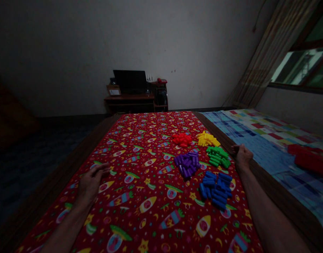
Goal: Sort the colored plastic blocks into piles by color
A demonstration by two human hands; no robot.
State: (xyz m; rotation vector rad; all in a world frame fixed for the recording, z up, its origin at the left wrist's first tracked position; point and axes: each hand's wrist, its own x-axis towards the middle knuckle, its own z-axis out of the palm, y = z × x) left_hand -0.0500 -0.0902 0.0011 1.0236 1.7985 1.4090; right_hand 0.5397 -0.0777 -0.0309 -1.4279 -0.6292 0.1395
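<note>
My left hand (91,180) rests on the left part of a red patterned cloth (140,218), its fingers stretched loosely to the right with nothing in them. At the cloth's right edge lies my right hand (243,155), loosely closed, and no object shows in it. Nearest to it is a pile of green pieces (218,156). Around that pile are small heaps of yellow pieces (207,139), red pieces (182,140), purple pieces (187,164) and blue pieces (216,189). Many look like short plastic rods; their exact kind is unclear.
The cloth covers a long table with a brown border (277,200). To the right is a bed with a checked sheet (272,154) and a red bag (311,160). A desk (129,99) with a monitor (131,81) stands against the far wall.
</note>
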